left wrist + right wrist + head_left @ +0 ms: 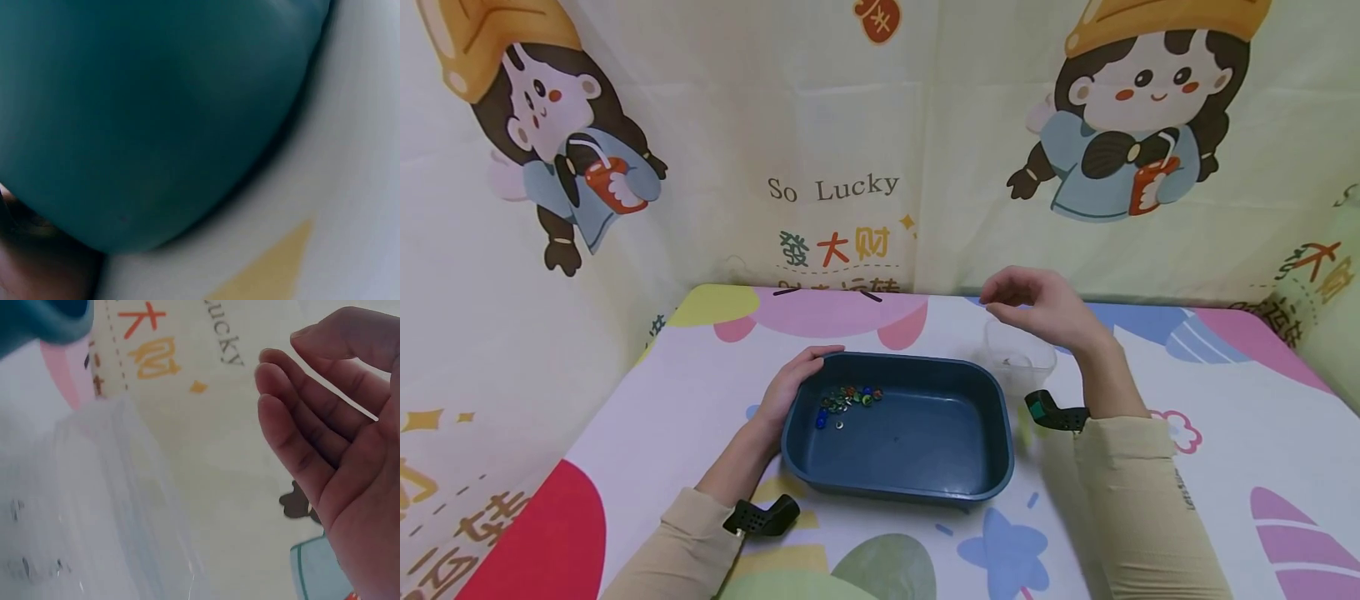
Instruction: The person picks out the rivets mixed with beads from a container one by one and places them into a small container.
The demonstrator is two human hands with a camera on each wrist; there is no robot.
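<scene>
A dark blue plastic basin (902, 450) stands on the table, several small glass marbles (852, 395) gathered toward its back left corner. My left hand (786, 392) rests along the left side of the basin, its fairly straight fingers at the back left rim. In the left wrist view the basin wall (156, 125) fills most of the picture. Above a clear plastic container (1033, 360) behind the basin's right end, my right hand (1041, 304) is raised with loosely bent fingers. The right wrist view shows thumb and fingers (300, 431) apart with nothing between them.
A patterned cloth (1150, 508) covers the table. Behind it hangs a printed curtain (970, 167) with cartoon figures, which meets the table's back edge. Black wrist bands (767, 517) sit on both forearms.
</scene>
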